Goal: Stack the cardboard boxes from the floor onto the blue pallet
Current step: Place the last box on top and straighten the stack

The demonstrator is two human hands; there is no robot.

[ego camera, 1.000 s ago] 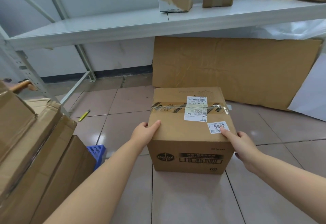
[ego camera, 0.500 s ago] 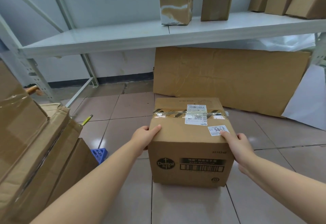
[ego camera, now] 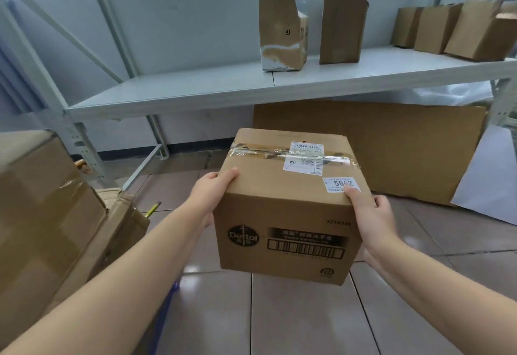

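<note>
Cardboard stiffness suits this side grip: in the head view the taped Dettol box (ego camera: 288, 203) hangs above the floor tiles (ego camera: 307, 315), left hand (ego camera: 212, 195) and right hand (ego camera: 375, 220) clamped on opposite sides, seemingly moderate in weight.

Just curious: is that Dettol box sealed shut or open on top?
Sealed shut: the Dettol box has clear tape running across its closed top flaps, under a shipping label.
</note>
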